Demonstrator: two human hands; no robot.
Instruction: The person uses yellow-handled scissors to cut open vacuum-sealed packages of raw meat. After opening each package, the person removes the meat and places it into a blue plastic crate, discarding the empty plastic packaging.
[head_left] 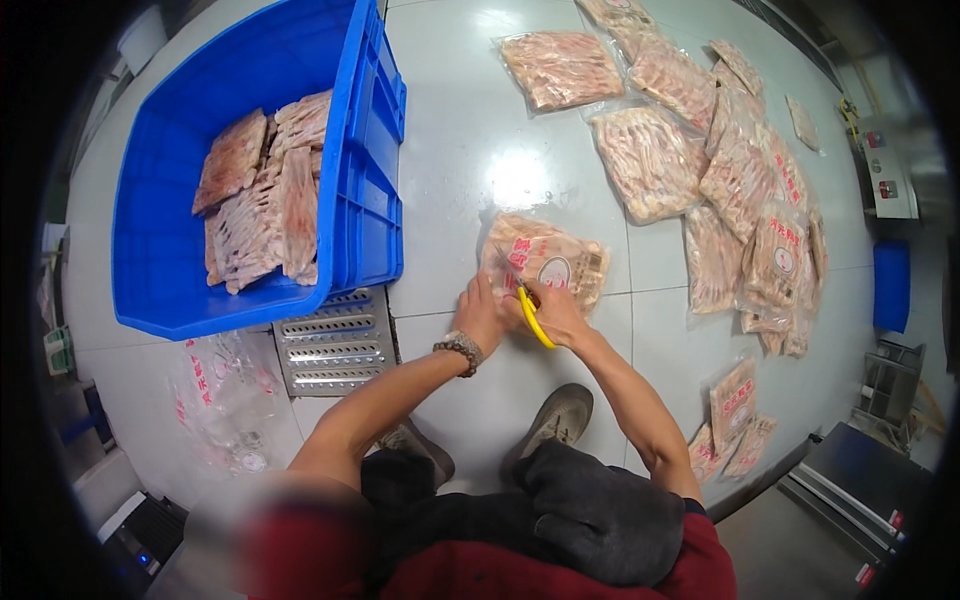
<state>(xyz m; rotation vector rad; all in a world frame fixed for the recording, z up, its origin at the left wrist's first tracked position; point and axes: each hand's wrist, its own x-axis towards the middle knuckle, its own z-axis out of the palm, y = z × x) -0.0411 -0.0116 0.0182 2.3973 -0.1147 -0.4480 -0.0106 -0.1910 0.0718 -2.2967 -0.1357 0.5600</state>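
Note:
On the tiled floor before me lies a flat clear plastic bag of pale frozen meat [578, 262], with red print on its top. My right hand [560, 313] is closed round a pair of yellow-handled scissors [537, 322]. Their dark blades lie over the left part of the bag, pointing away from me and slightly left. My left hand [481, 316] grips the bag's near left edge, its fingertips partly hidden. A beaded bracelet [460, 352] sits on my left wrist.
At left stands a blue crate [345, 200] holding unwrapped frozen meat slabs [250, 215], beside a metal drain grate [335, 345]. Crumpled empty plastic bags [228, 400] lie nearer. Several sealed meat bags [745, 190] are heaped at right; more bags [733, 405] lie near right. My shoes [560, 415] flank the work spot.

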